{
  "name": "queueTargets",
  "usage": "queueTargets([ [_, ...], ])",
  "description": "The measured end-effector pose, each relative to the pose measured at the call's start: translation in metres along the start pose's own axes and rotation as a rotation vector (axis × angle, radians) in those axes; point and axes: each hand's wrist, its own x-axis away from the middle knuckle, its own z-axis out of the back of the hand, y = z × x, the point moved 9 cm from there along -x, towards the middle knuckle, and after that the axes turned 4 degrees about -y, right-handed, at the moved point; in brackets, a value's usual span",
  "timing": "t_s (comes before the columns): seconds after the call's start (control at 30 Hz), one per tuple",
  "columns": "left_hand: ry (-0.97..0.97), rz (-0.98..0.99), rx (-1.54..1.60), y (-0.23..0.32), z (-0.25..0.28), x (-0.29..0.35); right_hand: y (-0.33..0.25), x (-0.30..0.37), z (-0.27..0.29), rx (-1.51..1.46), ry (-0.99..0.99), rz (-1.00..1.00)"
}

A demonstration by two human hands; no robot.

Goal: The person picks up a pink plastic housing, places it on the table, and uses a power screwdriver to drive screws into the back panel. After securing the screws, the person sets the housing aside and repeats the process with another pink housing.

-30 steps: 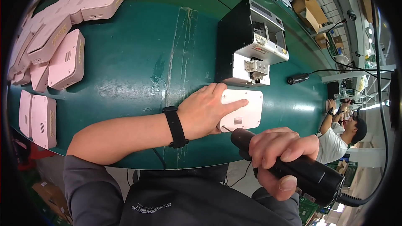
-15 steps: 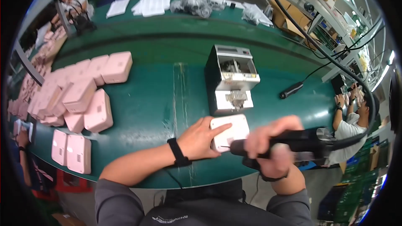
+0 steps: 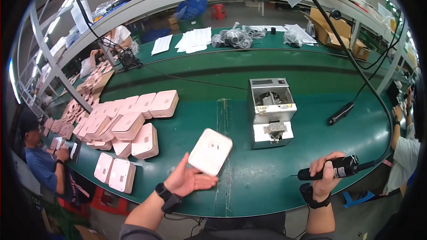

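Note:
A pale pink, square plastic box [image 3: 210, 152] with rounded corners is tilted at my left hand [image 3: 189, 180]. The hand is palm up, its thumb by the box's left edge and its fingers under the lower corner; the grip looks loose. My right hand [image 3: 327, 175] is wrapped round a black electric screwdriver [image 3: 347, 167], whose thin bit points left, apart from the box. Beyond and between the hands stands a small screw feeder [image 3: 272, 113] with an open top and a white front.
Pale pink boxes [image 3: 129, 124] are piled at left, two more [image 3: 122, 175] near the front edge. A second black screwdriver [image 3: 341, 113] lies at right on the green table [image 3: 191, 89]. Papers and bagged parts [image 3: 233, 36] lie at the back. Co-workers sit at left [image 3: 40, 151] and right [image 3: 404, 151].
The screwdriver has been drawn away from the box to the right. My left hand has turned palm up and moved left with the box, which is now tilted. The view has tipped upward.

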Motion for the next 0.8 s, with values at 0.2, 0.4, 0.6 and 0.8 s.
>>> queueTargets([
  [0.2, 0.191, -0.288, -0.049, 0.091, 0.044, -0.076, 0.002, 0.002, -0.013, 0.115, -0.003, -0.007],
  [0.4, 0.43, -0.499, -0.415, 0.15, 0.04, -0.145, -0.007, 0.009, -0.003, 0.126, 0.042, 0.012],
  [0.6, 0.445, -0.411, -1.024, 0.099, 0.023, -0.104, -0.004, 0.025, 0.007, 0.022, 0.21, 0.068],
  [0.8, 0.337, -0.429, -1.322, 0.025, -0.07, -0.005, -0.023, 0.014, 0.0, -0.002, 0.093, 0.079],
])
